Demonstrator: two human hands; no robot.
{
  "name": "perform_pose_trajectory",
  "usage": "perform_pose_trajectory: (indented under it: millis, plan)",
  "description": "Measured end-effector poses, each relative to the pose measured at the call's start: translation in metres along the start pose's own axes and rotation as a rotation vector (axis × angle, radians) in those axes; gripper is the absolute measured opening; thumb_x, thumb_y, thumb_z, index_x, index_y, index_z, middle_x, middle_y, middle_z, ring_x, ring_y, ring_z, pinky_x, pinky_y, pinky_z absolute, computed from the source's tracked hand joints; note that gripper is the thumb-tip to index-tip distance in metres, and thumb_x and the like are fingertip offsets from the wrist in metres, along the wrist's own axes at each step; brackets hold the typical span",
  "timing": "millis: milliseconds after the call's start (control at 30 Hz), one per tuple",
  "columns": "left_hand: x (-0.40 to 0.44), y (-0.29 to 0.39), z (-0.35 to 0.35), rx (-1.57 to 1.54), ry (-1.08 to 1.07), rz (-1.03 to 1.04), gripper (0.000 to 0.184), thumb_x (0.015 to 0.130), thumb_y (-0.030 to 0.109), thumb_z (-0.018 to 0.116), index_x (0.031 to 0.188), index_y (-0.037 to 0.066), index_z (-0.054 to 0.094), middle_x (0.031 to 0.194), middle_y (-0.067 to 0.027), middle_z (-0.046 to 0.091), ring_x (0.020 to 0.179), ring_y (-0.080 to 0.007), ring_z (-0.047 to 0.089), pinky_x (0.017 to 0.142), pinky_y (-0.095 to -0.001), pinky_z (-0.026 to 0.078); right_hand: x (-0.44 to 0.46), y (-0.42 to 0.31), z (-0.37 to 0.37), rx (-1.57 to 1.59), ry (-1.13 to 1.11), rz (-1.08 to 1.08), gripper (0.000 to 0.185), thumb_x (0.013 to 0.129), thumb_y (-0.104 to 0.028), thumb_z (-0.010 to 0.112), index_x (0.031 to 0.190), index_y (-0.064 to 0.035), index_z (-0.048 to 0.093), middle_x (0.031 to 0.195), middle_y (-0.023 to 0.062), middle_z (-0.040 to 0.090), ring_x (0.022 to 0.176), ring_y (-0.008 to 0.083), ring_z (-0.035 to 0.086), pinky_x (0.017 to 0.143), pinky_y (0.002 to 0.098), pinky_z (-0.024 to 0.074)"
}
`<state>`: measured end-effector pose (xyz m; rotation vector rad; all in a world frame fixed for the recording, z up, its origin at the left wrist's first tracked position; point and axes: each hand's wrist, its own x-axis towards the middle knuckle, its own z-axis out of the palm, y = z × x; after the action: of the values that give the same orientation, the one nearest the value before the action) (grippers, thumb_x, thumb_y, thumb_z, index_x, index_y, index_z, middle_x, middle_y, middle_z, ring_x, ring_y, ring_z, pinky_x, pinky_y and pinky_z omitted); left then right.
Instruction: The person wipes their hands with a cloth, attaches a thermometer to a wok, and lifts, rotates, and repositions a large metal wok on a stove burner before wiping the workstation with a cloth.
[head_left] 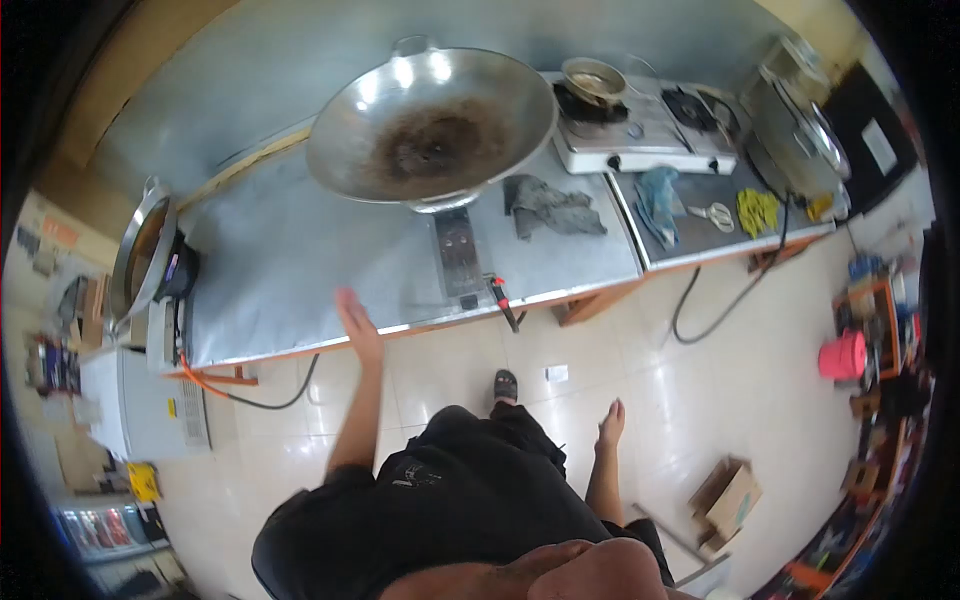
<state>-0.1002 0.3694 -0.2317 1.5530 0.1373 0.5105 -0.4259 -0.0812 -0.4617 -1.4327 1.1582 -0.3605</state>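
My left hand (pixel 357 318) reaches over the front edge of the metal counter (pixel 290 260), blurred, with its fingers stretched out and nothing seen in it. A large wok (pixel 350 150) with a dark, scorched bottom sits at the back of that counter, on a burner with a control panel (pixel 460 250). A red-and-black lighter-like tool (pixel 500 297) lies at the counter's front edge, to the right of my left hand. My right hand (pixel 611 423) hangs low at my side above the floor, fingers loosely extended, touching nothing visible.
A grey cloth (pixel 555 208) lies right of the wok. Further right are a white two-burner stove (pixel 650 150) holding a small pan, a blue cloth (pixel 658 200), scissors (pixel 713 215) and a large pot (pixel 790 140). Another wok (pixel 145 250) stands left. A cardboard box (pixel 727 500) lies on the floor.
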Motion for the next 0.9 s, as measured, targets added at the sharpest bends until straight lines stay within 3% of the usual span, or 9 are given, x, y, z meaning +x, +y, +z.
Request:
perform_pose_trajectory:
  millis: [33,100,200,267,300,367,500,700,900]
  plan:
    - [-0.044,-0.019,-0.008,0.155,-0.222,0.117,0.045,0.100,0.016,0.034,0.141,0.000,0.025,0.143,-0.0154,0.033,0.132,-0.0236,0.035,0.107,-0.0351,0.029,-0.034,0.036,-0.023,-0.028,0.070,0.060,0.046,0.094,-0.038,0.045,0.131,-0.0101,0.045,0.116,0.0044,0.055,0.083,0.0154,0.049,0.063,0.0309,0.0426]
    - [-0.106,-0.051,-0.018,0.144,-0.713,-0.166,0.039,0.100,0.026,0.040,0.131,0.004,0.046,0.130,-0.0108,0.049,0.123,-0.0204,0.044,0.102,-0.0333,0.034,-0.110,0.070,-0.066,0.024,0.129,0.501,0.048,0.091,-0.042,0.046,0.132,-0.0159,0.044,0.119,0.0073,0.053,0.092,0.0224,0.051,0.067,0.0397,0.0451]
    - [-0.170,-0.074,-0.039,0.196,-1.414,-0.485,0.040,0.098,0.032,0.044,0.125,0.004,0.053,0.124,-0.0092,0.055,0.114,-0.0176,0.049,0.099,-0.0325,0.037,-0.210,0.091,-0.087,0.040,0.314,0.813,0.054,0.090,-0.042,0.047,0.130,-0.0056,0.045,0.123,0.0111,0.053,0.108,0.0260,0.050,0.077,0.0424,0.0460]
    - [-0.193,-0.081,-0.067,0.475,-1.831,-0.668,0.043,0.097,0.033,0.047,0.129,0.005,0.049,0.119,-0.0072,0.057,0.106,-0.0138,0.052,0.093,-0.0316,0.042,-0.233,0.233,-0.120,-0.017,0.142,0.804,0.052,0.088,-0.043,0.048,0.132,-0.0154,0.042,0.128,0.0117,0.047,0.109,0.0310,0.048,0.078,0.0502,0.0440]
    - [-0.205,-0.117,-0.100,0.498,-1.814,-0.682,0.044,0.096,0.034,0.048,0.128,0.004,0.050,0.117,-0.0071,0.058,0.106,-0.0140,0.053,0.092,-0.0314,0.042,-0.244,0.302,-0.136,-0.045,0.058,0.792,0.052,0.087,-0.044,0.049,0.133,-0.0204,0.041,0.130,0.0120,0.044,0.109,0.0335,0.047,0.078,0.0540,0.0430]
    - [-0.225,-0.178,-0.187,0.539,-1.657,-0.556,0.043,0.095,0.035,0.050,0.124,0.003,0.053,0.112,-0.0059,0.061,0.101,-0.0151,0.055,0.090,-0.0328,0.044,-0.304,0.249,-0.124,-0.153,-0.073,0.745,0.049,0.088,-0.042,0.048,0.132,-0.0203,0.043,0.126,0.0116,0.047,0.105,0.0317,0.048,0.079,0.0545,0.0429]
    - [-0.233,-0.152,-0.333,0.521,-0.653,-1.152,0.045,0.088,0.044,0.055,0.120,0.013,0.049,0.101,-0.0054,0.062,0.087,-0.0173,0.058,0.073,-0.0357,0.047,-0.339,0.205,-0.114,-0.292,-0.170,0.742,0.044,0.089,-0.037,0.049,0.126,-0.0129,0.049,0.114,0.0099,0.056,0.098,0.0266,0.053,0.075,0.0470,0.0460]
    - [-0.229,-0.150,-0.467,1.010,-0.815,-1.400,0.044,0.085,0.044,0.054,0.122,0.021,0.052,0.111,-0.0050,0.060,0.092,-0.0242,0.059,0.077,-0.0487,0.046,-0.285,0.241,-0.111,-0.248,-0.217,0.565,0.043,0.088,-0.041,0.051,0.124,-0.0163,0.051,0.097,0.0067,0.056,0.086,0.0242,0.052,0.065,0.0436,0.0467]
    - [-0.260,-0.119,-0.370,0.755,-0.810,-1.017,0.044,0.086,0.043,0.053,0.119,0.014,0.051,0.107,-0.0047,0.060,0.092,-0.0188,0.057,0.078,-0.0438,0.046,-0.222,0.213,-0.098,-0.163,-0.329,0.272,0.048,0.086,-0.047,0.053,0.125,-0.0184,0.052,0.097,0.0069,0.056,0.081,0.0239,0.051,0.065,0.0407,0.0467]
